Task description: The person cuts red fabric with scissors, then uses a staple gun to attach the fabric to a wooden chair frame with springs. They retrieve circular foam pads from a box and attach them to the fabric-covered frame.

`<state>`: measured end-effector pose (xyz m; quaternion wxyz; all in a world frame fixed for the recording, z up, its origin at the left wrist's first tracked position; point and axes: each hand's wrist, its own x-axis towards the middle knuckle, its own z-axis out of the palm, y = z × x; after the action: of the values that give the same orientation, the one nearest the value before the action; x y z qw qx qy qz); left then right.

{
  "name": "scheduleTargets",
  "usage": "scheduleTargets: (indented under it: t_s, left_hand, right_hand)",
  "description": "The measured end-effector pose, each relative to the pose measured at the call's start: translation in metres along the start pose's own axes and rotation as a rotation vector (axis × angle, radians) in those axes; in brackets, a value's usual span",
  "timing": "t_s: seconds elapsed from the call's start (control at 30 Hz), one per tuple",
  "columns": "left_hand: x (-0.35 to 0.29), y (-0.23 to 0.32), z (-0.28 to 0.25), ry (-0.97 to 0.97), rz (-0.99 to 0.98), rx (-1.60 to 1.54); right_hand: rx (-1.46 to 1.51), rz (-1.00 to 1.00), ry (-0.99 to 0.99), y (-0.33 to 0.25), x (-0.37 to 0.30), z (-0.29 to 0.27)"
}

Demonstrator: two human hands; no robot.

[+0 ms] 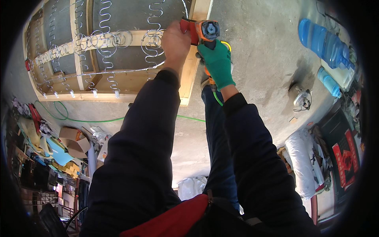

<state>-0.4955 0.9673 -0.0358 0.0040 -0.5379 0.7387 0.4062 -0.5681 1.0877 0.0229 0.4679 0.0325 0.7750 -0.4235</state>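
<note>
My right hand (216,63), in a green glove, grips an orange and black pneumatic staple gun (210,30) by its handle, over the right rail of a wooden seat frame (190,75). Bare, my left hand (175,44) is closed on a red strip (191,30) at the same rail, right beside the gun's head. The gun's tip is hidden, so whether it touches the wood I cannot tell. Zigzag springs (106,17) run across the frame, with round coil springs (108,41) along its middle slat. A white cord (130,72) crosses the springs near the closer rail.
A green air hose (90,121) trails over the concrete floor and up to the gun. Blue water bottles (321,41) and a metal pot-like item (299,96) lie at right. A cardboard box (75,141) and clutter fill the left; a white wrapped roll (301,164) lies lower right.
</note>
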Motion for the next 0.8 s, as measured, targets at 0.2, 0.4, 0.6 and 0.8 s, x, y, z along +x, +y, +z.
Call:
scheduleTargets:
  t_s: [0.2, 0.4, 0.6, 0.8]
  left_hand:
    - [0.001, -0.002, -0.002, -0.036, 0.015, 0.029]
    - [-0.005, -0.002, -0.015, -0.042, 0.073, -0.020]
    - [-0.005, -0.004, -0.038, -0.026, 0.160, 0.031]
    - [-0.003, 0.003, -0.057, -0.150, 0.124, -0.044]
  right_hand:
    - [-0.009, 0.036, 0.015, 0.007, -0.017, 0.001]
    - [-0.027, 0.036, 0.007, 0.024, -0.036, 0.005]
    - [-0.056, 0.055, -0.003, 0.030, -0.049, 0.006]
    - [0.055, 0.117, -0.053, 0.032, -0.047, -0.010]
